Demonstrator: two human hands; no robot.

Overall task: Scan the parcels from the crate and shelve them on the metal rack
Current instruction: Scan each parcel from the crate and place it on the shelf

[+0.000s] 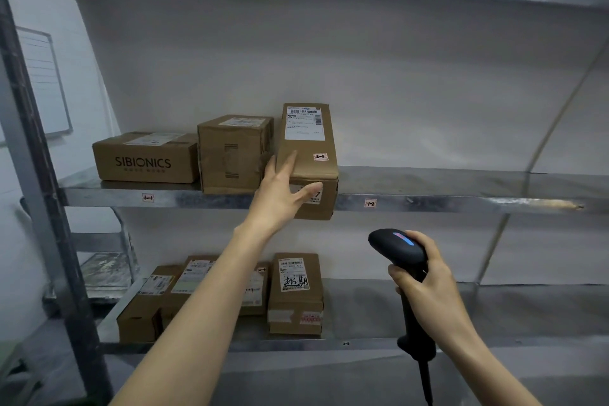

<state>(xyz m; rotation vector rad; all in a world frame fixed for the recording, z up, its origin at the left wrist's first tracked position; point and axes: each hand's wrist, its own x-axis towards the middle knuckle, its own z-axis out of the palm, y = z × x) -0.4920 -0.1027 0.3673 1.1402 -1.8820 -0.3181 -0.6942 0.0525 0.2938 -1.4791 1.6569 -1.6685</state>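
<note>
1. Fingers (289, 162) of the left hand (278, 191) stretch out straight against the left side of a long parcel (309, 145). The thumb (309, 192) is spread across its front end, and nothing is clasped.
2. The long parcel lies lengthwise on the middle shelf (428, 181) of the metal rack (29, 128), its front end jutting past the shelf's edge. A white shipping label (303, 123) is on top, with a small red-bordered sticker (320, 157) marked "2-1" nearer the front.
3. Just beside it on the left stands a taller brown box (234, 155). Further left sits a flat box (145, 160) printed SIBIONICS.
4. The right hand (428, 287) is curled tight round the handle of a black scanner (400, 247), which is held upright below the middle shelf. A blue and pink light glows on its head and a cable (426, 382) hangs from the handle.
5. Two small tags, "1-1" (147, 197) and "1-2" (370, 203), are stuck to the middle shelf's front edge.
6. The lower shelf (428, 306) carries several more labelled brown parcels (295, 297), some partly hidden behind the left forearm.
7. A whiteboard (43, 86) hangs on the wall to the left of the rack.
</note>
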